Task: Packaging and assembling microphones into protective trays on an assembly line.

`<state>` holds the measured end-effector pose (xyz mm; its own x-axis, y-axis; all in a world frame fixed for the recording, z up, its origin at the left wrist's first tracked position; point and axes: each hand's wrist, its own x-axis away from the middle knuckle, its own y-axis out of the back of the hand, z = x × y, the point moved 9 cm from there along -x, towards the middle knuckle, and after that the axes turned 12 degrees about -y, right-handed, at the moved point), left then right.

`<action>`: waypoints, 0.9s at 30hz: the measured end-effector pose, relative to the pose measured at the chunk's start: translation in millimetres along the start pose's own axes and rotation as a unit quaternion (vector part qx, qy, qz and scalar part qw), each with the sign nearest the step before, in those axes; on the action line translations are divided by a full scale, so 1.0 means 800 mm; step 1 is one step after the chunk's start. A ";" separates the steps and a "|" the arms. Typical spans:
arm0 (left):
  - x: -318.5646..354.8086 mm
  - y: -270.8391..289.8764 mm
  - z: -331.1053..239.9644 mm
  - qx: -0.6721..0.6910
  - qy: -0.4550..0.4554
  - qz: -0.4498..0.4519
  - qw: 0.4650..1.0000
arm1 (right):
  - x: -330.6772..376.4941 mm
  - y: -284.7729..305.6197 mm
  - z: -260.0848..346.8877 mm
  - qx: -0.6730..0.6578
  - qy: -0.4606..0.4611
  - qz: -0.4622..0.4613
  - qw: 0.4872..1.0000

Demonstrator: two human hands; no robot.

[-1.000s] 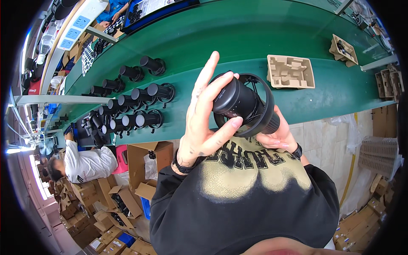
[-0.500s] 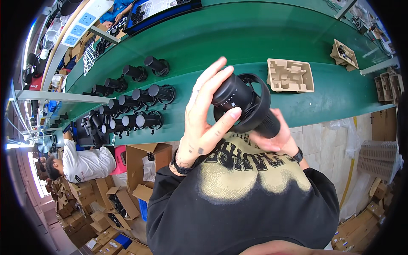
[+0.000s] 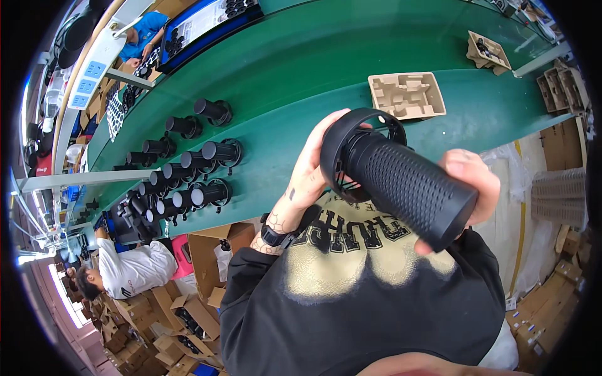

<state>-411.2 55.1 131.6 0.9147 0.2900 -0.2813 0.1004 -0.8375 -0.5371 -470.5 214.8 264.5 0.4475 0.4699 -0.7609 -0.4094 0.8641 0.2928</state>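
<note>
I hold a black fan-like device (image 3: 401,178) in front of my chest: a round caged head and a long handle with a dotted grip. My left hand (image 3: 310,172) cups the caged head from the left. My right hand (image 3: 473,182) grips the far end of the handle. The handle points toward the camera and to the right. Behind it runs a green workbench (image 3: 282,81).
Several more black devices (image 3: 188,172) lie in rows on the bench's left part. A moulded cardboard tray (image 3: 407,94) sits on the bench ahead, another (image 3: 486,50) farther right. A person in white (image 3: 128,272) sits at the lower left among cardboard boxes (image 3: 188,313). Another person in blue (image 3: 141,37) is at the far side.
The device has turned: its caged head faced me before, and now the handle swings up toward the camera. My right hand slid to the handle's end.
</note>
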 end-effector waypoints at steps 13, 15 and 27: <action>0.008 -0.009 0.003 0.021 0.004 0.017 1.000 | 0.008 -0.006 0.009 -0.105 -0.007 0.036 0.994; 0.010 -0.011 0.006 0.038 0.008 0.020 0.999 | 0.009 -0.010 0.010 -0.123 -0.005 0.042 0.991; 0.015 -0.017 0.010 0.052 0.034 0.008 0.998 | 0.003 -0.019 0.023 -0.158 0.038 0.068 0.984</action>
<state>-404.9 73.2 129.2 0.9406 0.2427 -0.2376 0.0482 -0.7879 -0.6139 -448.9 206.4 268.9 0.3154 0.5516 -0.7722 -0.6938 0.6892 0.2088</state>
